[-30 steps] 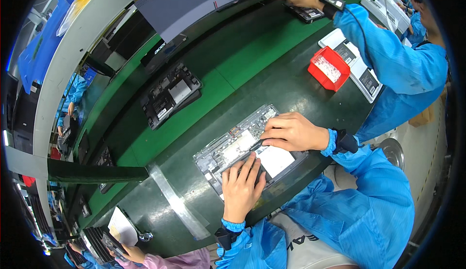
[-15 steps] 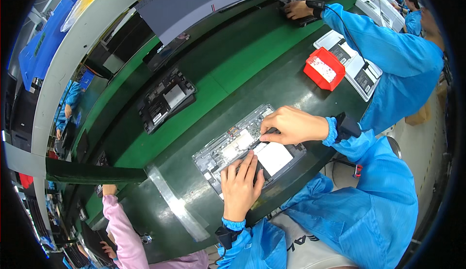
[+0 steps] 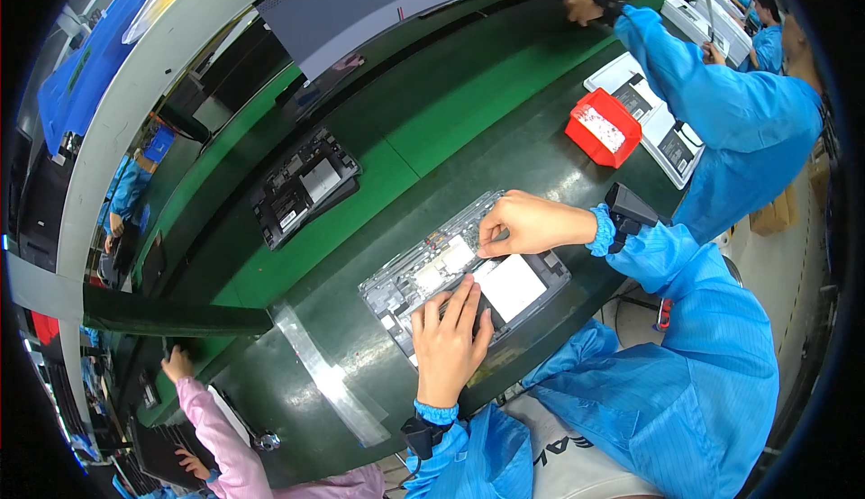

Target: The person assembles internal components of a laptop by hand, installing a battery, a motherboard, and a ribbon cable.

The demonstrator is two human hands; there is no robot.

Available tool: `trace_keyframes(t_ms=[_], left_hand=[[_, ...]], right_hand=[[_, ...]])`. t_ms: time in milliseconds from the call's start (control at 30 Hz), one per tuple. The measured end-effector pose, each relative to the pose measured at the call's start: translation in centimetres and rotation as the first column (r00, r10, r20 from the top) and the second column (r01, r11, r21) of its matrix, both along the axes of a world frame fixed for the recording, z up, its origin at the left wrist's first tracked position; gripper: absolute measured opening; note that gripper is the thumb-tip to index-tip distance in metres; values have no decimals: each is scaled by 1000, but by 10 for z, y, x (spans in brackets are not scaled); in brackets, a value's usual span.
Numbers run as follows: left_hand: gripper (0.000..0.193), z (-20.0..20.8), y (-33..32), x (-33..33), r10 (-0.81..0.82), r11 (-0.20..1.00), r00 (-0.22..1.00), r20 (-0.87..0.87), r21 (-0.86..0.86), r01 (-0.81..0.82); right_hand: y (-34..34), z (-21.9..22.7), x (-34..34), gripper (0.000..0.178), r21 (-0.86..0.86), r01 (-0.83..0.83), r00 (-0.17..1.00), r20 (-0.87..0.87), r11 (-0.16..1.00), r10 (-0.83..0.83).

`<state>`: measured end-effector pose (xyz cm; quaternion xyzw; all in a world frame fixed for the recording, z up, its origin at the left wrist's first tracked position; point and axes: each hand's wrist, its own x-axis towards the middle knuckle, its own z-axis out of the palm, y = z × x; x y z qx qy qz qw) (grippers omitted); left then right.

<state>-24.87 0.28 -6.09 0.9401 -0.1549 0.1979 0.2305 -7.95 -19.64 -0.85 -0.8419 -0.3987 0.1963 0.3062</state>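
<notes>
An opened laptop base (image 3: 390, 294) lies on the dark green bench, its inner boards and a white rectangular panel (image 3: 514, 286) exposed. My left hand (image 3: 448, 341) rests on the near part of the base, left of the white panel, with its fingers stretched out flat. Above the middle of the base, at the panel's far edge, my right hand (image 3: 524, 225) has thumb and fingertips pinched together. Whatever might be between them is hidden or too small to make out.
A red bin (image 3: 604, 128) with small parts stands beside white laptop parts (image 3: 678, 149) at the right. Another opened laptop base (image 3: 305, 185) sits on the green strip beyond. Co-workers' arms in blue (image 3: 694, 71) and pink (image 3: 216, 431) reach in. A grey post and beam (image 3: 180, 317) are at left.
My right hand has shifted slightly left, still pinched; my left hand stays almost still. The far laptop base has moved slightly left. The blue-sleeved co-worker's hand has moved right, the pink-sleeved one's hand left.
</notes>
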Motion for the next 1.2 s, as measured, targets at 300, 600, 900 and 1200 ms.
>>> trace_keyframes(t_ms=[300, 600, 900, 1200], left_hand=[[39, 0, 1, 0, 0, 1000, 1000, -5, 7, 0], [39, -3, 1, -1, 4, 1000, 1000, 13, 7, -4], [39, 0, 0, -1, 6, 1000, 1000, 10, 10, -6], [37, 5, -1, 1, 11, 1000, 1000, -17, 19, -10]], right_hand=[[-1, -1, -2, 25, 51, 8, 1000, -15, 999, -7], [1, 2, 0, 24, 12, 3, 1000, -26, 1000, -2], [-1, -2, 1, 23, 49, 7, 999, -40, 999, -5], [-4, 8, -4, 23, 32, -6, 989, 148, 999, 2]])
